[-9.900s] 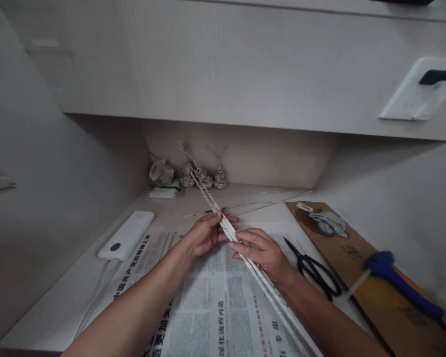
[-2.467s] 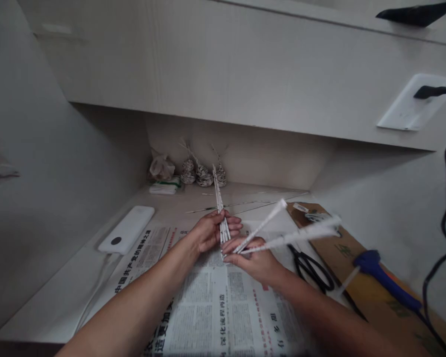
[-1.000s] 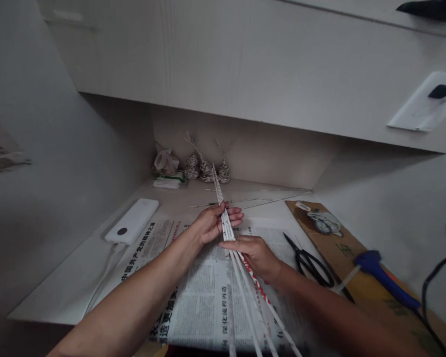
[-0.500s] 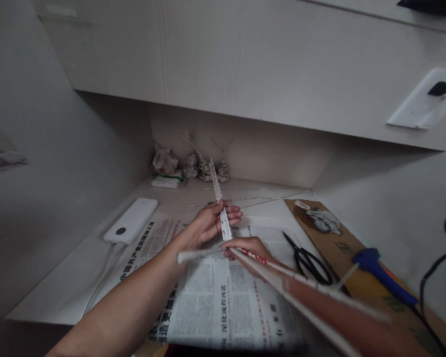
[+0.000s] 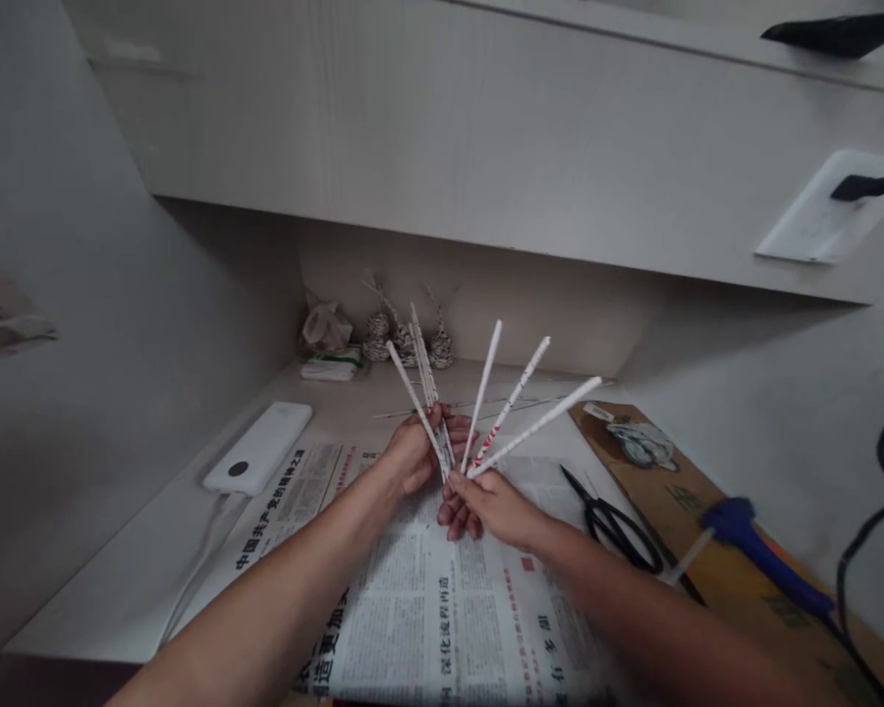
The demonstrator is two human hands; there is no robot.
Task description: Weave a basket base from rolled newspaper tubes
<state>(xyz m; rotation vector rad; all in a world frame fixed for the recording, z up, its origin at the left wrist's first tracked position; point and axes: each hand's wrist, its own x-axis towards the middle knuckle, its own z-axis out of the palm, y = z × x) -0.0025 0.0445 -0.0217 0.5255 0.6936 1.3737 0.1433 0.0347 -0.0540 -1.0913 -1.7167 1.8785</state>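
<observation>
Several thin rolled paper sticks [image 5: 515, 400] fan out upward from my two hands, over the newspaper [image 5: 413, 609]. My left hand [image 5: 419, 447] closes its thumb over the left bundle of paper sticks [image 5: 425, 368], its other fingers stretched behind them. My right hand [image 5: 486, 506] pinches the lower ends where the sticks meet. Three of them lean up and to the right from that pinch, one marked in red. How the lower ends join is hidden by my fingers.
Black scissors [image 5: 611, 525] and a blue glue gun [image 5: 766, 555] lie right, the gun on cardboard [image 5: 678, 491]. A white power bank [image 5: 261, 450] with cable sits left. Small woven paper pieces [image 5: 440, 348] stand at the back, under a low overhanging panel [image 5: 442, 128].
The sticks that trailed back toward me over my right forearm now point up and away, spread in a fan. My right hand has turned, still pinching their lower ends.
</observation>
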